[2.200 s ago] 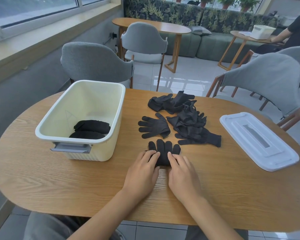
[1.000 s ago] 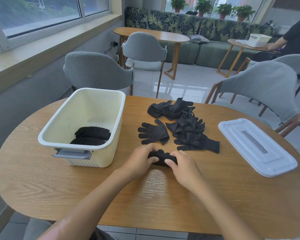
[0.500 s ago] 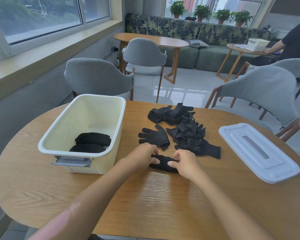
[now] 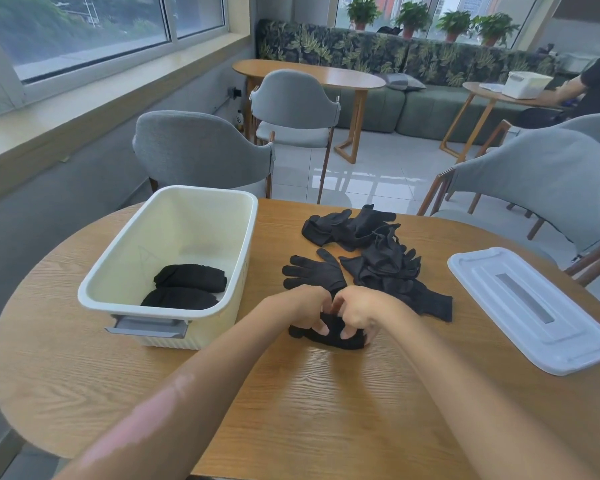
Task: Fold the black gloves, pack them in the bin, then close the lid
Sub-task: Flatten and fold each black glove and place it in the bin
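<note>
Both hands are working at the near centre of the table (image 4: 326, 410), knuckles almost touching. The left hand (image 4: 303, 306) is curling its fingers into the top of a bundled glove (image 4: 329, 336) and pinching the black fabric; the right hand (image 4: 359, 311) is doing the same on the bundle's right side, thumb and fingers closed on the cloth. The bundle is lying on the wood beneath both hands, not lifted as far as can be seen. Just beyond the hands, a flat glove (image 4: 314, 271) is lying palm down with fingers pointing left. Beside it to the right, a loose pile (image 4: 381, 261) of unfolded gloves is sprawling toward the table's far edge. The bin (image 4: 243, 244) is standing open at the left of the table, and two folded bundles (image 4: 187, 287) are sitting side by side at its near end. The lid (image 4: 530, 310) is lying flat on the table at the right, well apart from the bin.
</note>
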### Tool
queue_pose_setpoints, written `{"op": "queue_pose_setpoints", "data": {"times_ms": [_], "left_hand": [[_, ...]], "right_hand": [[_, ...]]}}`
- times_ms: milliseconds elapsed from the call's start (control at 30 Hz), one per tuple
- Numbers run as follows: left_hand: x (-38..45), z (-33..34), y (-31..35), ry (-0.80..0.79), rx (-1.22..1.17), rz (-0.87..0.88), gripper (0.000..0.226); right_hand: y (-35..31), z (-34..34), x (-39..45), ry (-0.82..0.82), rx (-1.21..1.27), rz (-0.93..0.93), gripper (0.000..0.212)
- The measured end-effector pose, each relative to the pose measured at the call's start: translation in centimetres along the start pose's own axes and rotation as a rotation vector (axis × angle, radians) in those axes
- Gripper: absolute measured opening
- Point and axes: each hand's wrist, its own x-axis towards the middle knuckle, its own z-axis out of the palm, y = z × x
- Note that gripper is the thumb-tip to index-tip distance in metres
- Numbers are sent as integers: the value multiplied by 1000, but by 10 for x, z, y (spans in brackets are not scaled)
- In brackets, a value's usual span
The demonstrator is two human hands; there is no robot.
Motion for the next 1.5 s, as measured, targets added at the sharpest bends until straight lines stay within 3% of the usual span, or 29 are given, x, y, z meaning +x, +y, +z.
{"op": "queue_pose_setpoints", "data": {"times_ms": [233, 567, 833, 1233, 1500], "left_hand": [[0, 1, 2, 8, -11, -12, 48], [-22, 1, 3, 69, -76, 27, 34], [-59, -37, 10, 165, -24, 75, 27], [-126, -124, -28, 450, -6, 82, 23], [-150, -158, -84, 524, 3, -53, 19]], "right_hand": [[-3, 2, 3, 3, -90, -8, 64], [7, 6, -16, 74, 27, -153, 58], [-9, -15, -51, 132, 118, -254, 50], [-98, -64, -89, 395, -31, -461, 36], [-180, -67, -61, 462, -44, -516, 22]]}}
